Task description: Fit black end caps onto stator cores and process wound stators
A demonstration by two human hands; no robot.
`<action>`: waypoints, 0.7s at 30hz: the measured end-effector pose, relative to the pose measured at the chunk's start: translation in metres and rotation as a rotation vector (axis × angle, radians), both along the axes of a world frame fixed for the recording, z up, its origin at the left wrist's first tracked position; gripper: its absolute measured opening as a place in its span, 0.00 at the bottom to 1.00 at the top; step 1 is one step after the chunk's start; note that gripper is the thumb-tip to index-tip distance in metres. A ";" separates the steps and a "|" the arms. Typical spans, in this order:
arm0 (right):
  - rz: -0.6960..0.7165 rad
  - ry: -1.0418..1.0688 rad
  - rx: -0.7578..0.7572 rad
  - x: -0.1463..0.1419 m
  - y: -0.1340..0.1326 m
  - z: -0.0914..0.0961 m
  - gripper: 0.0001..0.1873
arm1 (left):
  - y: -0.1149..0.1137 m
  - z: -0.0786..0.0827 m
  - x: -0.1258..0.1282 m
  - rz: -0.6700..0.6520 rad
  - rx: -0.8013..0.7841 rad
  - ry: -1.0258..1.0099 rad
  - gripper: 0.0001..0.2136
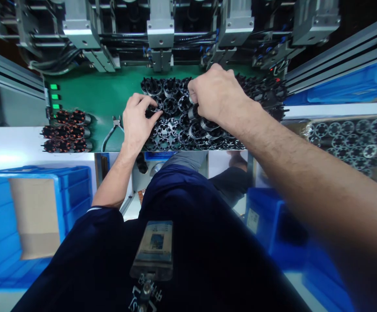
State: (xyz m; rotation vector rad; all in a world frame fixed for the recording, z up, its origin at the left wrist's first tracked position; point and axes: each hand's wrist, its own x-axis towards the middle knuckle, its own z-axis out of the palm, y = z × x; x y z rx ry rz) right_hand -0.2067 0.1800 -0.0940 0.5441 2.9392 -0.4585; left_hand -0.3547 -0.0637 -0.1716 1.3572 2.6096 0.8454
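Observation:
Black-ended motor stator cores [170, 106] stand packed in rows on the green work surface. My left hand [138, 117] is at the left edge of these rows, its thumb and fingers closed around the rim of one stator core [154, 110]. Over the middle of the rows, my right hand [216, 91] is closed with its fingertips pointing down. What its fingers hold, if anything, is hidden behind the hand. Just below those fingertips sits a tilted core [193, 112] with its grey side showing. Nearer cores [164, 130] show pale, slotted ends.
Copper-wound stators [71, 130] lie in a stack at the left, near wire cutters [116, 123]. Metal machine fixtures [160, 34] overhang the back. Blue crates [73, 186] flank me below. More cores fill a plastic-lined box [347, 138] at the right.

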 end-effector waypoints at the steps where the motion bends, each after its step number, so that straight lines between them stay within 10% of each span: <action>1: 0.004 0.014 0.010 0.000 -0.001 0.000 0.14 | 0.001 -0.002 0.000 0.009 0.003 0.003 0.11; 11: 0.059 -0.106 0.017 0.008 -0.009 0.058 0.08 | -0.008 -0.004 0.006 -0.018 0.012 0.006 0.26; 21: -0.034 0.108 0.017 0.111 -0.045 0.138 0.06 | 0.023 0.025 0.020 -0.219 -0.110 0.121 0.11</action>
